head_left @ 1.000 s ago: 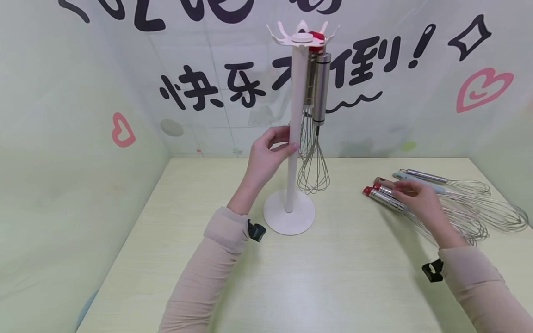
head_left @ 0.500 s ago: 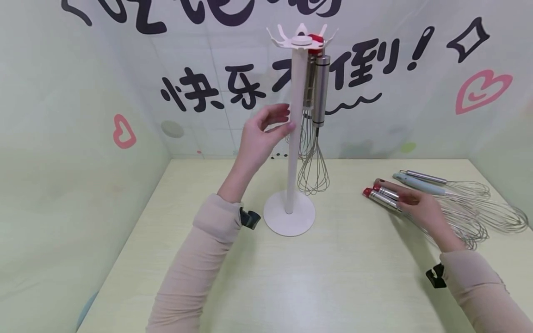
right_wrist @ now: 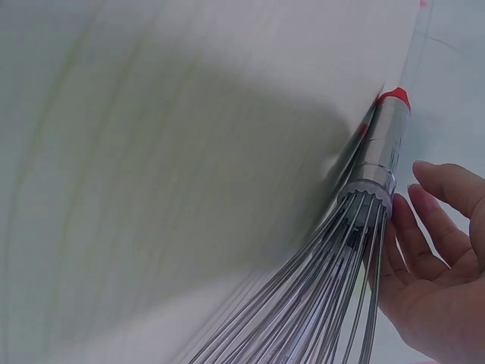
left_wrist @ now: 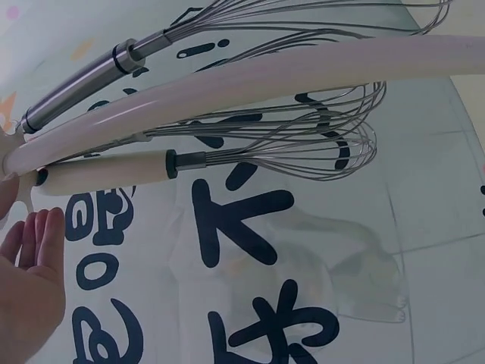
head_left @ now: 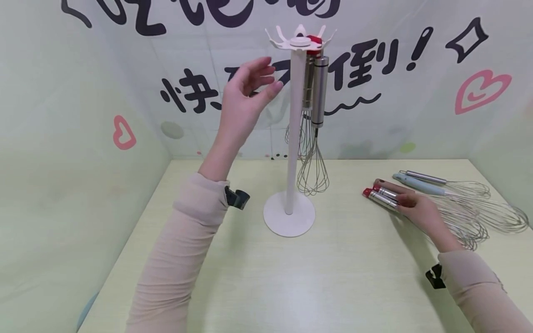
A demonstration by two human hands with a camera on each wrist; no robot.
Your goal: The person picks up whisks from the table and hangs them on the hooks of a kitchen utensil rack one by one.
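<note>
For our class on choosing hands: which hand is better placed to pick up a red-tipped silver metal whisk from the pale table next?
Probably the right hand: it is right at the red-tipped whisk, whereas the left hand is raised well to the left, beside the tall white stand.

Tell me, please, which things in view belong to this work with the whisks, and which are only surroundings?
Probably belong to the work:
white stand
whisks hanging from it
loose whisks at the right

Probably only surroundings:
table
printed backdrop
black wrist pieces
</note>
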